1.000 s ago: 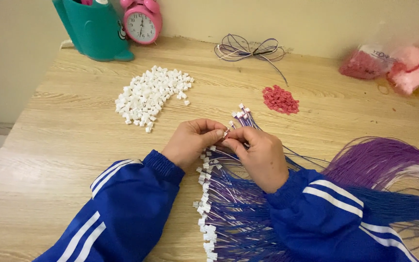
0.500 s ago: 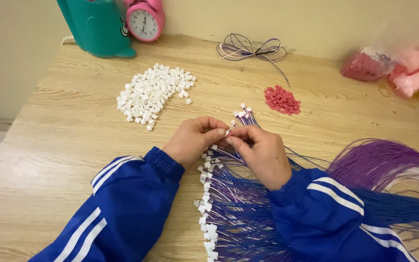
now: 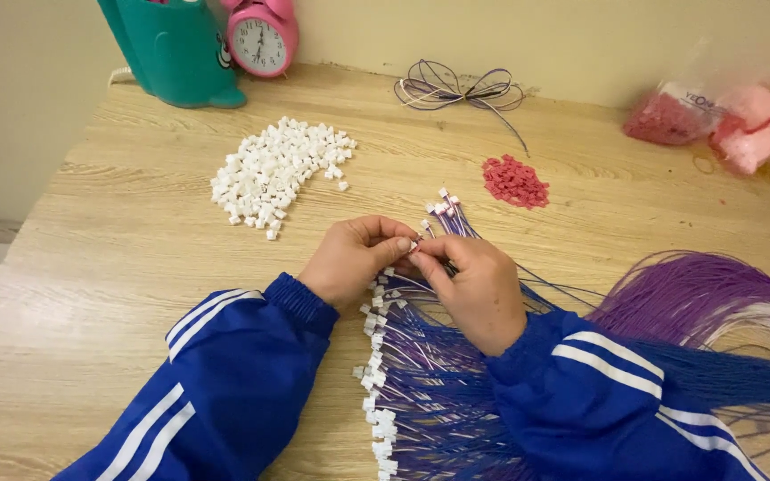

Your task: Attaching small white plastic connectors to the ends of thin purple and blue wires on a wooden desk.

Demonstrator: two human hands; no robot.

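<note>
Two hands meet over a pale wooden counter point(image 3: 91, 267): the left hand point(image 3: 354, 260) is closed to a pinch on a small white plastic connector housing point(image 3: 413, 246), while the right hand point(image 3: 474, 285), fingers curled tight, holds thin purple and blue wire leads point(image 3: 456, 392) up to it. Just below both hands runs a long row of finished leads already capped in white point(image 3: 378, 392), and a few more capped ends point(image 3: 443, 207) fan out just beyond the right hand. Up and left of the left hand lies a loose heap of white housings point(image 3: 274, 174), still plentiful. Right of the right hand trails a thick sheaf of purple wires point(image 3: 697, 294), so the work appears well advanced with much left. Farther off sit a pile of small red pieces point(image 3: 515, 181), a pink alarm clock point(image 3: 260, 37) and a teal container point(image 3: 176, 53).
</note>
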